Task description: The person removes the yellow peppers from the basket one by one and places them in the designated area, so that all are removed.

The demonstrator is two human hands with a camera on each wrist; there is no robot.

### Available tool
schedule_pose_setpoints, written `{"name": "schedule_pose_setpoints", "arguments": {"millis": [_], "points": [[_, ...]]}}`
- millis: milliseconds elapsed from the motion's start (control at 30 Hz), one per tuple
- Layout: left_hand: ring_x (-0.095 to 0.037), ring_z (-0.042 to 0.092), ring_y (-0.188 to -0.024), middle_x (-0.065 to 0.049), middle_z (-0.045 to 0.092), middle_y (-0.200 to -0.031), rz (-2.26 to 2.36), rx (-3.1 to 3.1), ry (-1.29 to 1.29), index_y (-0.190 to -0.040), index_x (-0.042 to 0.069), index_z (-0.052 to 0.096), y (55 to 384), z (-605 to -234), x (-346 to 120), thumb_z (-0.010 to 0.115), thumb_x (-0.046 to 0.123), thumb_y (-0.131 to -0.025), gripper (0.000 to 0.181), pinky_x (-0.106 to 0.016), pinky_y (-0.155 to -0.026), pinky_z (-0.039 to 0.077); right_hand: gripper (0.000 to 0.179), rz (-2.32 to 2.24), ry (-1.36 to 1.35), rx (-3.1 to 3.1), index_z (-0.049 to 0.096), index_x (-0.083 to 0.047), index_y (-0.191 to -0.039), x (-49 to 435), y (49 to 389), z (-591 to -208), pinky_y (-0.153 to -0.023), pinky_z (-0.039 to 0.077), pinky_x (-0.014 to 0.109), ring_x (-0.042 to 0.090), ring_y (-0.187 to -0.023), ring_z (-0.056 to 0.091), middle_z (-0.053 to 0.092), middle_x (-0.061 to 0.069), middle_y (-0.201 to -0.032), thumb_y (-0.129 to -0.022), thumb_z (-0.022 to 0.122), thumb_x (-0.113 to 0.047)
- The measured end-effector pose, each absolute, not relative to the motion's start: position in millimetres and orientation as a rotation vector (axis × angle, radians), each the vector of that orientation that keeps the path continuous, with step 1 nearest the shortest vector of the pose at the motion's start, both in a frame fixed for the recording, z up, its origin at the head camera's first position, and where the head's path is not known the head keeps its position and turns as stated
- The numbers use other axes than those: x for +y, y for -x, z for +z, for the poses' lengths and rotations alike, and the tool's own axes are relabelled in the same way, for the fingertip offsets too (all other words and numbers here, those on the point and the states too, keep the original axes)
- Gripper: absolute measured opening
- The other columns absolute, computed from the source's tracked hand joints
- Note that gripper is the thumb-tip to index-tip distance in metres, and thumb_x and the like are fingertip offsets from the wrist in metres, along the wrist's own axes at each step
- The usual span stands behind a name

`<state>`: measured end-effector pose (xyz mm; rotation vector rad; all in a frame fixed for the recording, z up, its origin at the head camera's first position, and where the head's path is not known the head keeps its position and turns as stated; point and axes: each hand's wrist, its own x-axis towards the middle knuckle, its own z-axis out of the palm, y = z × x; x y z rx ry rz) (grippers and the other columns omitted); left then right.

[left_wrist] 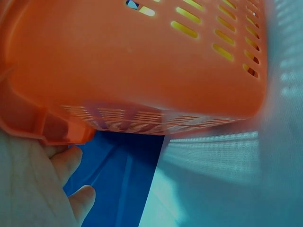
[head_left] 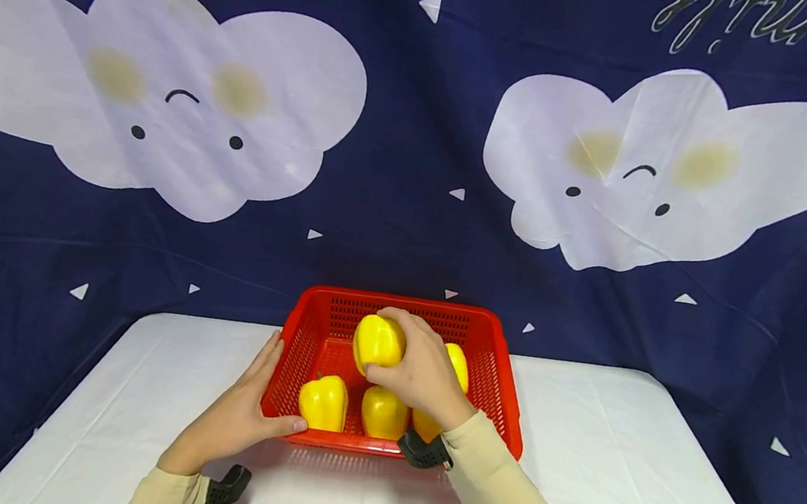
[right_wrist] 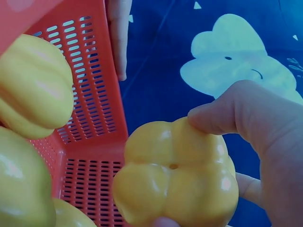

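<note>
A yellow bell pepper point(head_left: 378, 343) is held in my right hand point(head_left: 423, 368), over the red basket point(head_left: 306, 307). In the right wrist view, its lobed underside point(right_wrist: 175, 189) faces the camera, with the thumb pressed against one side. More yellow peppers lie inside: one at the front left point(head_left: 323, 403), one at the front middle point(head_left: 384, 413), others at the right point(head_left: 458, 364), partly hidden by my right hand and wrist. My left hand point(head_left: 244, 409) rests at the basket's front left corner, thumb on the front rim, straight fingers along the left side.
The basket stands on a white-covered table point(head_left: 612, 463), near its far edge. Behind hangs a dark blue cloth point(head_left: 409, 202) printed with white clouds. A black band point(head_left: 424, 450) sits on the right wrist and another point(head_left: 228, 486) on the left.
</note>
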<state>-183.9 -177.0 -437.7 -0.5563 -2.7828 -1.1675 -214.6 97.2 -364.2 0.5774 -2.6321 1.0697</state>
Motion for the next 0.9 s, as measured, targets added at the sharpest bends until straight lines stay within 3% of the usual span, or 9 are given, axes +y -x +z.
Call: {"name": "schedule_pose_setpoints", "arguments": {"millis": [333, 900], "points": [[-0.047, 0.022, -0.147, -0.018, 0.002, -0.168, -1.159, -2.783, 0.559, -0.158, -0.005, 0.012, 183.7, -438.2, -177.5, 0.082, 0.051, -0.078, 0.121, -0.067, -0.108, 0.032, 0.067, 1.098, -0.518, -2.578, 0.06, -0.019, -0.134, 120.0, 202.2, -368.7, -0.085, 0.053, 0.04, 0.02, -0.102, 0.06, 0.061, -0.001, -0.128, -0.072, 0.084, -0.027], [-0.048, 0.019, -0.148, -0.019, 0.003, -0.167, -1.139, -2.774, 0.571, -0.158, -0.006, 0.013, 183.1, -437.2, -176.4, 0.081, 0.052, -0.078, 0.12, -0.069, -0.109, 0.029, 0.07, 1.116, -0.465, -2.42, 0.059, -0.018, -0.134, 169.5, 187.4, -370.0, -0.074, 0.055, 0.038, 0.022, -0.092, 0.061, 0.061, 0.004, -0.128, -0.07, 0.087, -0.015]]}}
